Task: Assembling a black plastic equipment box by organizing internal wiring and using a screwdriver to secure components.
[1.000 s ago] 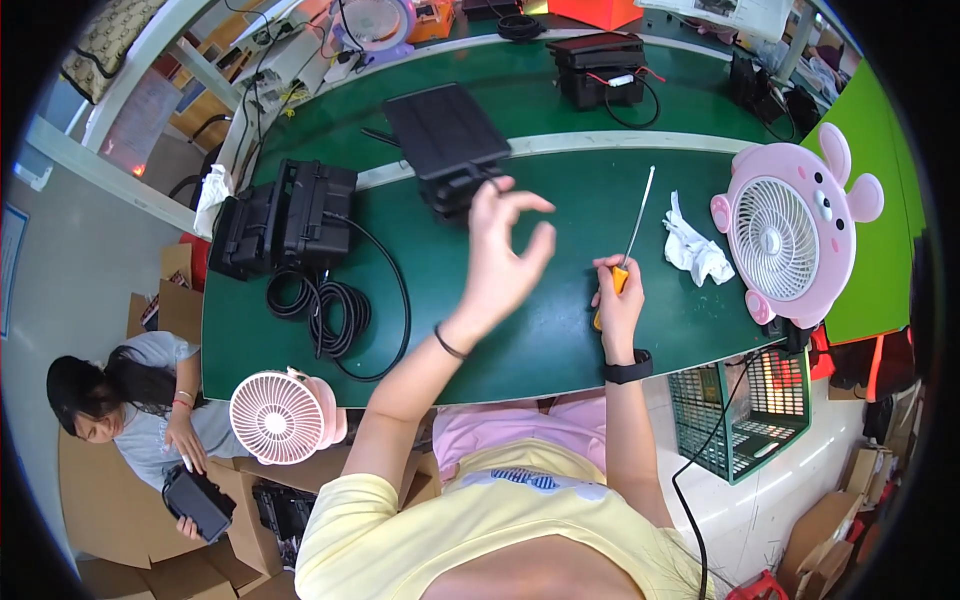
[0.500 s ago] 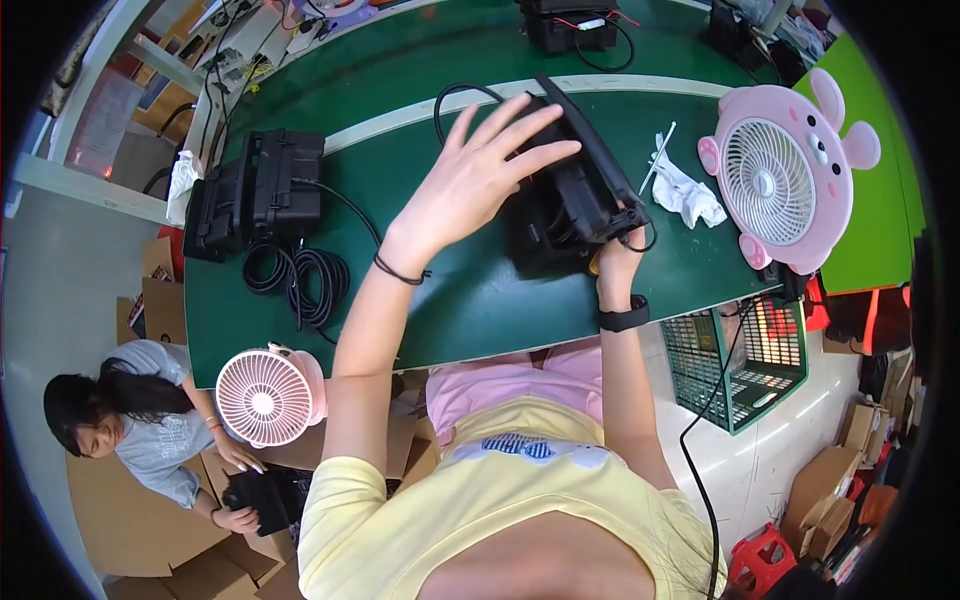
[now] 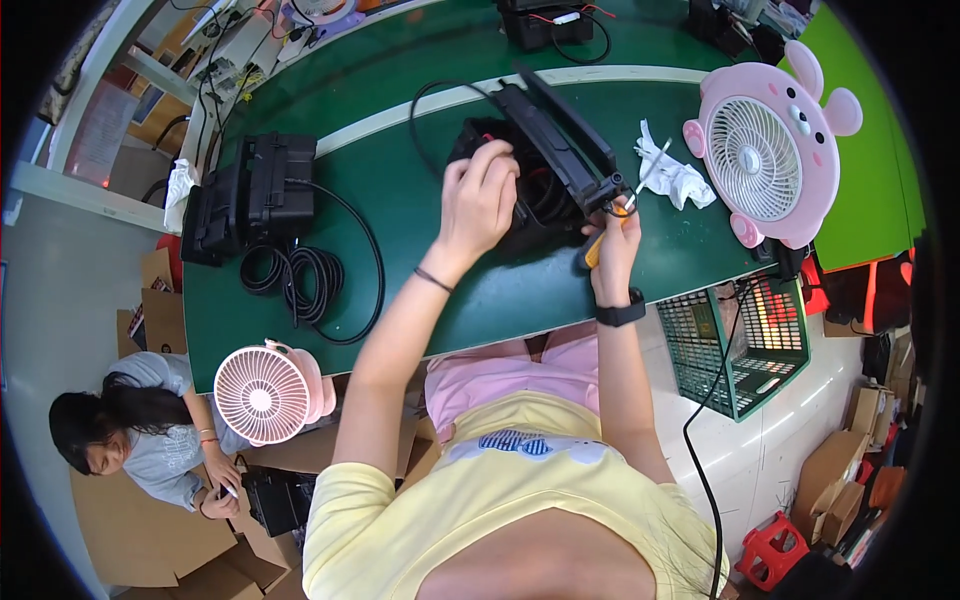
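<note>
A black plastic box (image 3: 520,225) sits on the green table in front of me, its hinged cover raised on the right side. Dark cable loops and a bit of red show inside it. My left hand (image 3: 480,195) is closed, with its fingers curled over the box's left part; the fingertips are partly hidden. An orange-handled screwdriver (image 3: 594,251) is gripped in my right hand (image 3: 617,245), beside the cover's near corner. Its thin shaft points away to the right, over a crumpled white tissue (image 3: 682,187).
Another black box (image 3: 280,185) with coiled cable (image 3: 292,275) lies at left. A pink fan (image 3: 765,155) stands at right; a smaller fan (image 3: 260,395) is at the near-left edge. A green crate (image 3: 745,385) is below the table. A person (image 3: 150,430) works among cartons at lower left.
My left hand has come down from above the box and curled onto its left part. The box has tilted, showing its inside. The co-worker's hands have moved off the black item.
</note>
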{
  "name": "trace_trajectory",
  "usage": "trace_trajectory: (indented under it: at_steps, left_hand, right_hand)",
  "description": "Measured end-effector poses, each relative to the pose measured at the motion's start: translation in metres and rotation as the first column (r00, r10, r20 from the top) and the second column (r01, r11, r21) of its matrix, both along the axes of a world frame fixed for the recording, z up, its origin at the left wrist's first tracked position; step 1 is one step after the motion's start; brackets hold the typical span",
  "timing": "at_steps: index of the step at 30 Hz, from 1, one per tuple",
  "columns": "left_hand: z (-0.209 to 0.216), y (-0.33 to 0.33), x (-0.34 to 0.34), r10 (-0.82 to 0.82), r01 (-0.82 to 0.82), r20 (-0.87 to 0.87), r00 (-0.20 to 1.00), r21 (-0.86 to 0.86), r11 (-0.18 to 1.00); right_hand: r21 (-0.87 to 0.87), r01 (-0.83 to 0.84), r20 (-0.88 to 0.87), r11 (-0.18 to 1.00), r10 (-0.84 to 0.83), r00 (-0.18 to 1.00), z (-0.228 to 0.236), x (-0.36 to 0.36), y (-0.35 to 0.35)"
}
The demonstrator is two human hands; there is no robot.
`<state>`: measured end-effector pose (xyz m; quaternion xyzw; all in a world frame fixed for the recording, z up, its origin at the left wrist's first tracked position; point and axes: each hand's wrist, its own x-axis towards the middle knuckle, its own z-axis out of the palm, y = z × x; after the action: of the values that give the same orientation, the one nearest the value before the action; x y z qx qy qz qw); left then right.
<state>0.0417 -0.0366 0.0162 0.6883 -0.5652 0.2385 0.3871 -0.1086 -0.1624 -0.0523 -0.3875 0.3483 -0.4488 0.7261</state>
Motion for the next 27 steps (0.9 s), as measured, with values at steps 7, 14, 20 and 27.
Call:
trace_trajectory:
  at_steps: [7,14,20,27]
  left_hand:
    - [-0.013,0.018,-0.071,0.433,-0.434,0.035,0.901,0.105,0.895]
    - [-0.049,0.042,-0.128,0.502,-0.515,0.189,0.844,0.024,0.857]
    - [-0.026,0.075,-0.132,-0.115,0.13,-0.314,0.942,0.025,0.991]
    - [0.058,0.09,-0.084,-0.183,0.181,-0.241,0.953,-0.028,0.983]
  right_hand:
    - [-0.125,-0.1,-0.024,0.987,0.098,0.995,0.025,-0.036,0.025]
    - [-0.186,-0.379,-0.174,0.907,0.349,0.921,0.048,-0.034,0.047]
    - [-0.311,-0.427,-0.136,0.849,0.405,0.904,0.035,-0.048,0.043]
    - [-0.384,-0.341,-0.107,0.858,0.325,0.939,0.017,-0.057,0.051]
